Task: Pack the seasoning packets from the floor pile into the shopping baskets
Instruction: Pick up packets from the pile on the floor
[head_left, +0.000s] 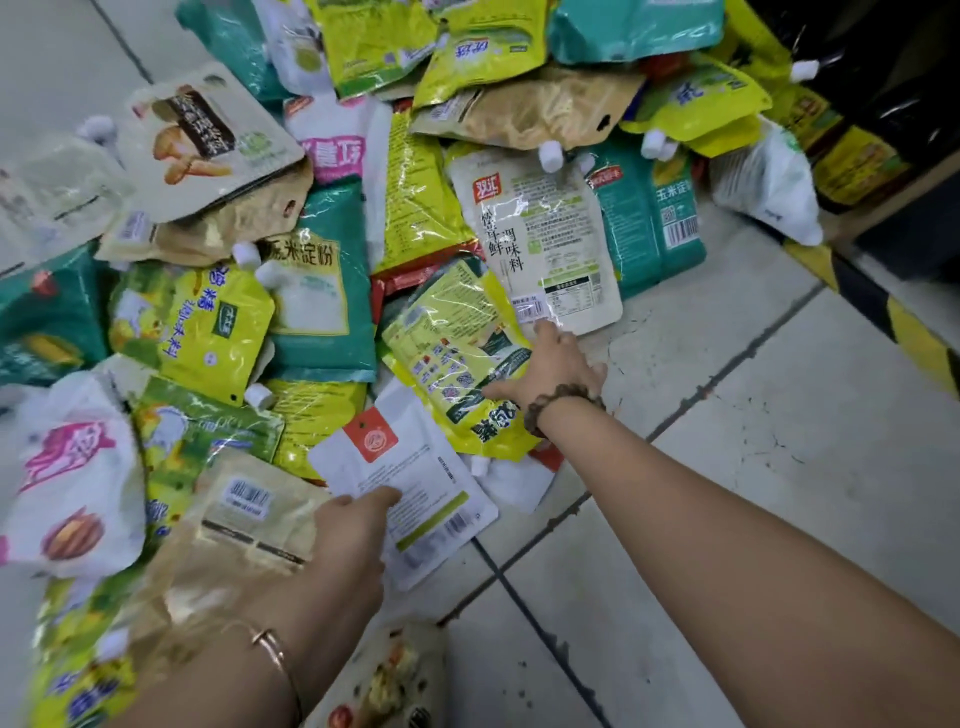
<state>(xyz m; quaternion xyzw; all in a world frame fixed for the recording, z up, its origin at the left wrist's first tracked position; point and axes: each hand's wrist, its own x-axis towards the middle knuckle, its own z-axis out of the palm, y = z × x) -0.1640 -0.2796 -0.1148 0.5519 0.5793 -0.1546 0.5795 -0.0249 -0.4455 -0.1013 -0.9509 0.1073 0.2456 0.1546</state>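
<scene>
White packet (410, 512) pinched in left grip (347, 543) | right grip (557, 364) at pouch (540, 234) edge, hold unclear | bare tile (779, 426) rightward

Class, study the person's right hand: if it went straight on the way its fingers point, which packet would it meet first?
The right hand points up the frame, and its fingertips lie at the lower edge of the white spouted pouch, so that comes first. Whether they touch is unclear.
</scene>
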